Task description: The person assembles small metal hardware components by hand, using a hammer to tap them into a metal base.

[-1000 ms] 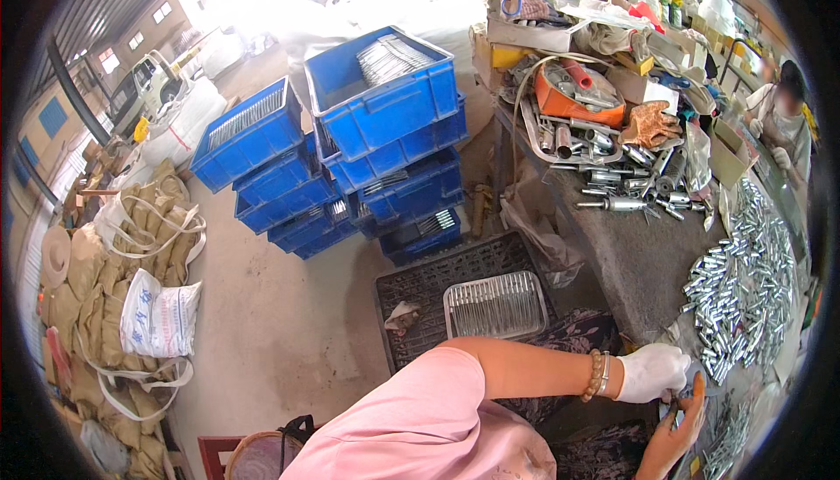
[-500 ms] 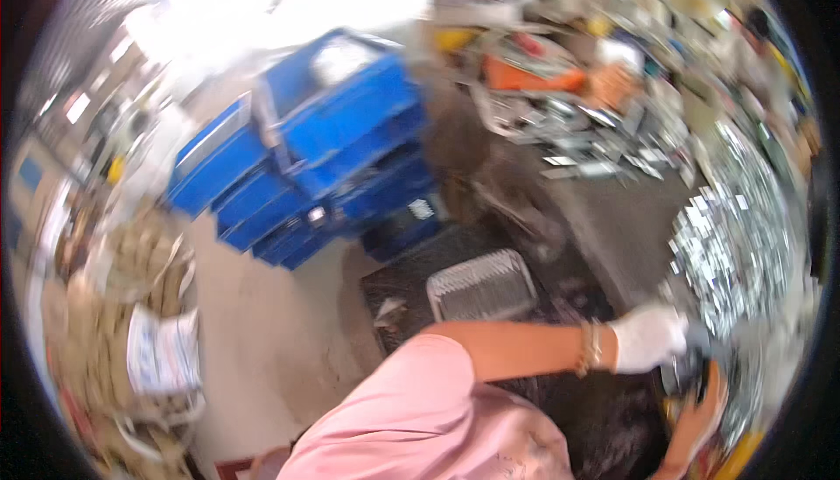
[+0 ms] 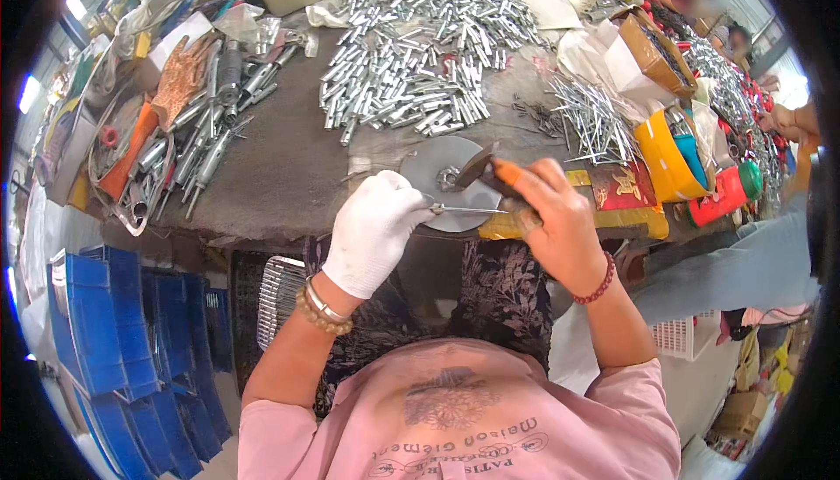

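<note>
My left hand (image 3: pixel 376 222), in a white glove, is closed with its fingertips pinched on a thin metal rod (image 3: pixel 471 210). The rod lies level over the front part of a grey round plate (image 3: pixel 422 168) at the table's near edge. My bare right hand (image 3: pixel 560 222) is wrapped round the orange handle of a hammer (image 3: pixel 507 172). Its dark head hovers or rests over the middle of the plate; I cannot tell if it touches. A small metal piece (image 3: pixel 448 176) shows beside the hammer head at the plate's centre.
A large heap of short metal tubes (image 3: pixel 402 69) covers the table's far middle. Thin rods (image 3: pixel 595 121) lie at the right, near a yellow container (image 3: pixel 669 156) and a red bottle (image 3: pixel 722 196). Tools and an orange glove (image 3: pixel 179 82) fill the left. Blue bins (image 3: pixel 101 322) stand below left.
My view has swung from the side, where blue bins and floor showed, to the table in front. Both hands are now over the round plate, with the rod and hammer in them.
</note>
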`<state>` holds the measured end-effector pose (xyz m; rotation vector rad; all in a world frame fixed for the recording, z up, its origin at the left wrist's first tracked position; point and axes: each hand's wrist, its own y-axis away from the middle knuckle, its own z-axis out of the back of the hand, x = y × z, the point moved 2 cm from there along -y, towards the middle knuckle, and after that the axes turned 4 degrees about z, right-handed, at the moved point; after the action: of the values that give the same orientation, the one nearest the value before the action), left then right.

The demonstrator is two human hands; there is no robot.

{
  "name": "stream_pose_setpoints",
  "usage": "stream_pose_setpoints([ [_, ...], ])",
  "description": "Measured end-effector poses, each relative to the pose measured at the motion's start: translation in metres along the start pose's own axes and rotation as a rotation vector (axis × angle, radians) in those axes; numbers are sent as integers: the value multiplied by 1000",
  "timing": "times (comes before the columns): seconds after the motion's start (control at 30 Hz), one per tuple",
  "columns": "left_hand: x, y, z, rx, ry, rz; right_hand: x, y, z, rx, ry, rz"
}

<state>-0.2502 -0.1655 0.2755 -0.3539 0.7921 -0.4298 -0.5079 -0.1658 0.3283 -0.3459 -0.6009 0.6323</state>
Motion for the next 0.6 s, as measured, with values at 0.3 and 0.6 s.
stream_pose_setpoints([
  [0.3,-5,-2,-2,2,6,-18,21,8,-8,-58,-2,139],
  [0.6,-9,-3,3,11,11,-18,25,15,-11,-58,42,129],
])
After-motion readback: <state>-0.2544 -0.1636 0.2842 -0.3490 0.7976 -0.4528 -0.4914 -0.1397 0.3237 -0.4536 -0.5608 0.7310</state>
